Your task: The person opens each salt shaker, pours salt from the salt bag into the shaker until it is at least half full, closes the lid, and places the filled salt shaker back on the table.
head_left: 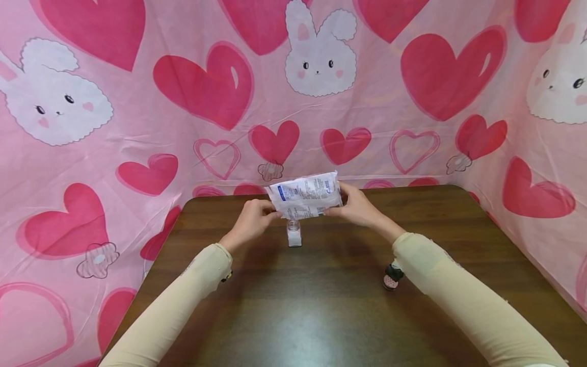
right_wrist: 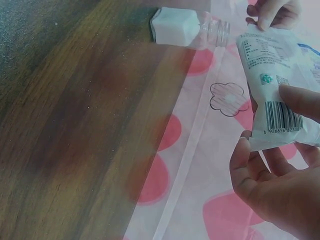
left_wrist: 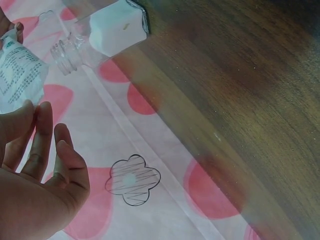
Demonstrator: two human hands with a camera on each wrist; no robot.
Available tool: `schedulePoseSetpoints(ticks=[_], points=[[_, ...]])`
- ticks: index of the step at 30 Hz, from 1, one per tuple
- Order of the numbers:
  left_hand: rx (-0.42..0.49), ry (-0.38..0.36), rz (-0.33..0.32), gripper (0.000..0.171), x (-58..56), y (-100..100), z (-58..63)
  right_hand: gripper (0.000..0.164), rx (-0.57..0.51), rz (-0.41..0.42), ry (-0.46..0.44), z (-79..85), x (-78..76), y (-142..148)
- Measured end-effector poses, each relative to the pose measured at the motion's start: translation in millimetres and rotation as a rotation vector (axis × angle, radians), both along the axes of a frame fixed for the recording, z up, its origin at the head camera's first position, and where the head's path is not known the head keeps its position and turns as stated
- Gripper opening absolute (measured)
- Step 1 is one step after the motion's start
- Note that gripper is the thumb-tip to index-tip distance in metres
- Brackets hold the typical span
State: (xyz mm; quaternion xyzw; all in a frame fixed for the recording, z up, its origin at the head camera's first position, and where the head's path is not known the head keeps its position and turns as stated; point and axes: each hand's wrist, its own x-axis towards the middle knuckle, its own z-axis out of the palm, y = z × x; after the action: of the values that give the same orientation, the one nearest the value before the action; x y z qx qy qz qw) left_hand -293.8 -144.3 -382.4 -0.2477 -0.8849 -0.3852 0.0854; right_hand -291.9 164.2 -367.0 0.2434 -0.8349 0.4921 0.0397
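A white printed plastic packet [head_left: 306,194] is held between both hands above the far part of the table. My left hand [head_left: 251,223] pinches its left corner between thumb and fingertips. At the opposite end my right hand [head_left: 359,208] grips it, thumb on the front near the barcode and fingers behind, as the right wrist view shows. Just below the packet stands a clear square bottle [head_left: 294,237] with a bare threaded neck. White contents fill much of its body [left_wrist: 117,31]. The neck is close to the packet's lower edge in the head view.
A small black piece with a pink, hole-dotted top [head_left: 391,280] lies by the right forearm, partly hidden by the sleeve. The brown wooden table [head_left: 275,306] ends at a pink cloth [head_left: 192,112] with hearts and rabbits, which rises behind and at both sides.
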Motion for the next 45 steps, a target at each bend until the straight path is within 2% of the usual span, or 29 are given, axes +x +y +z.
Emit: schedulePoseSetpoints(ticks=[37,45], points=[[-0.015,-0.031,0.020,0.016,2.1,-1.7,-1.4,0.058,0.005,0.002,-0.019,0.8,2.1,-1.7],[-0.008,-0.024,0.006,0.016,1.4,-2.9,-0.8,0.058,-0.006,0.008,-0.015,0.9,2.0,-2.1]])
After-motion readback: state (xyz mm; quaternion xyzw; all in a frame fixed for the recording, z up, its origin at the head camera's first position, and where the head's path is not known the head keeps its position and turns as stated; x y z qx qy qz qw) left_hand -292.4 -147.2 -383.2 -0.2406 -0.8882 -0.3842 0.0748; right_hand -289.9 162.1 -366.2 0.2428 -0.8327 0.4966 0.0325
